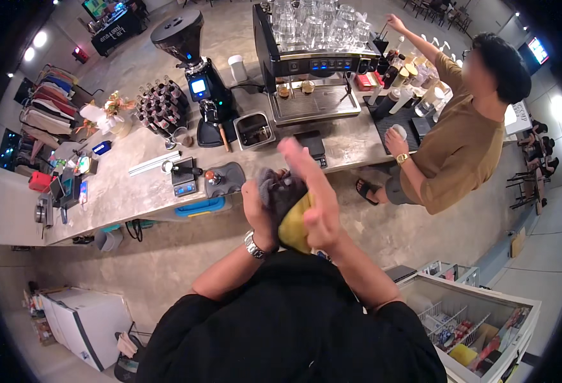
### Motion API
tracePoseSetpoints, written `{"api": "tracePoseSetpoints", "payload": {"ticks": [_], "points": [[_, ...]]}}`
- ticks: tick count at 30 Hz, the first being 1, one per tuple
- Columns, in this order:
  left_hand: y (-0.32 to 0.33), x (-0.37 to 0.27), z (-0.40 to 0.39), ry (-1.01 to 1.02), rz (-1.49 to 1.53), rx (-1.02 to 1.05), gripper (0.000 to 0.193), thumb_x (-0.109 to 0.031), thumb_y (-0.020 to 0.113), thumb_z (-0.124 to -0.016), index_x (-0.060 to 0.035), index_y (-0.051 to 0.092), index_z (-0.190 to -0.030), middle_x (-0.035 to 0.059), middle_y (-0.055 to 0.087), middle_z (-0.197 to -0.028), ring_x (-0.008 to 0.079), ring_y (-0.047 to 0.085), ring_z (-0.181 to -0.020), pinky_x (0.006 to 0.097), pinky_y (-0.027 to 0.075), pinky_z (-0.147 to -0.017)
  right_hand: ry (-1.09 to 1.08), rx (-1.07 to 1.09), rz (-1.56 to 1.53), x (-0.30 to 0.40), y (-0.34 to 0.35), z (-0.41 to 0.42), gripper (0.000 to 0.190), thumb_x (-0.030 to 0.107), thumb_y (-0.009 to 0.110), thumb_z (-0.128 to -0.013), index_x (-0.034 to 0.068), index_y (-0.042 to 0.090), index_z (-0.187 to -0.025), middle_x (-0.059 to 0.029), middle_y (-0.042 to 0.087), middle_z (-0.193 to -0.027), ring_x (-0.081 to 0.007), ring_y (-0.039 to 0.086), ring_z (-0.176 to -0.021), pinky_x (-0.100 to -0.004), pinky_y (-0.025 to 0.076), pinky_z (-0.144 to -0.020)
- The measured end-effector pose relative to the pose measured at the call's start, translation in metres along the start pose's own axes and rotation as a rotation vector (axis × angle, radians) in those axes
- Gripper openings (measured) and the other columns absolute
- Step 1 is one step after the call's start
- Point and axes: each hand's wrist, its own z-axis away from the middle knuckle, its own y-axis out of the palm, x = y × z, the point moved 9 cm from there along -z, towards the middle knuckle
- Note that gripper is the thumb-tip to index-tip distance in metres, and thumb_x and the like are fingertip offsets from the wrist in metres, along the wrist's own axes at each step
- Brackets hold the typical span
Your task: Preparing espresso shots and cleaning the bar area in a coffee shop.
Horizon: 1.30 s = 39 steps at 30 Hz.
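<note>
Bunched grey and yellow cloths [293, 210] are between my hands, in front of my chest. My left hand [257, 210], with a metal watch at the wrist, holds the grey cloth from the left. My right hand [317, 201] is raised at the right of the cloths, blurred, its fingers extended; its exact hold is unclear. Beyond them on the counter [159, 191] lie a tamper [213, 177] on a black mat [228, 179], a portafilter [180, 169] over a small scale [185, 184], and a steel knock-out bin [254, 130].
An espresso machine [319, 62] topped with glasses, a coffee grinder [197, 81], another scale [312, 146] and several bottles [161, 107] stand on the counter. A person in a brown shirt [463, 139] stands at the right, holding a cup. An open-view freezer [477, 321] is at lower right.
</note>
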Motion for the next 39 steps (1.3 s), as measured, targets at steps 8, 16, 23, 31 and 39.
{"api": "tracePoseSetpoints", "payload": {"ticks": [8, 16, 23, 31, 39], "points": [[0.056, -0.028, 0.009, -0.137, 0.612, 0.134, 0.045, -0.027, 0.053, -0.102, -0.0008, 0.052, -0.138, 0.0116, 0.060, -0.122, 0.0220, 0.053, -0.111, 0.0336, 0.037, -0.105, 0.164, -0.351, -0.064, 0.002, -0.052, 0.004, 0.061, 0.036, 0.056, -0.103, -0.003, 0.033, -0.143, -0.0214, 0.047, -0.131, -0.0202, 0.049, -0.103, -0.0336, 0.041, -0.092], [0.067, -0.045, 0.021, -0.178, 0.497, 0.087, 0.045, -0.028, 0.052, -0.105, -0.0002, 0.050, -0.140, 0.0129, 0.059, -0.133, 0.0232, 0.055, -0.119, 0.0337, 0.038, -0.109, -0.060, -0.497, 0.236, 0.012, -0.077, -0.005, 0.044, 0.024, 0.053, -0.105, 0.005, 0.035, -0.140, -0.0128, 0.062, -0.112, -0.0194, 0.058, -0.085, -0.0254, 0.046, -0.077], [0.042, 0.020, 0.014, -0.372, 0.232, 0.302, 0.049, -0.030, 0.049, -0.107, -0.0002, 0.048, -0.147, 0.0147, 0.060, -0.142, 0.0244, 0.062, -0.119, 0.0325, 0.048, -0.101, 0.537, -0.618, -0.325, -0.054, -0.073, 0.032, 0.025, 0.020, 0.055, -0.108, 0.005, 0.050, -0.128, -0.0060, 0.067, -0.103, -0.0147, 0.064, -0.084, -0.0237, 0.050, -0.074], [0.049, 0.034, 0.022, -0.687, 0.741, 0.258, 0.045, -0.029, 0.049, -0.107, -0.0009, 0.053, -0.142, 0.0113, 0.067, -0.132, 0.0218, 0.066, -0.114, 0.0322, 0.052, -0.098, 0.556, -0.632, -0.502, -0.072, -0.081, 0.069, 0.019, 0.019, 0.059, -0.107, 0.006, 0.058, -0.120, -0.0042, 0.067, -0.105, -0.0106, 0.064, -0.093, -0.0255, 0.051, -0.081], [0.061, 0.049, 0.032, -0.721, 0.883, 0.186, 0.040, -0.026, 0.056, -0.104, -0.0008, 0.057, -0.135, 0.0102, 0.071, -0.121, 0.0211, 0.068, -0.113, 0.0301, 0.053, -0.096, 0.517, -0.792, -0.739, -0.064, -0.070, 0.075, 0.031, 0.018, 0.064, -0.102, 0.007, 0.060, -0.131, -0.0070, 0.070, -0.116, -0.0157, 0.064, -0.109, -0.0342, 0.049, -0.097]]}}
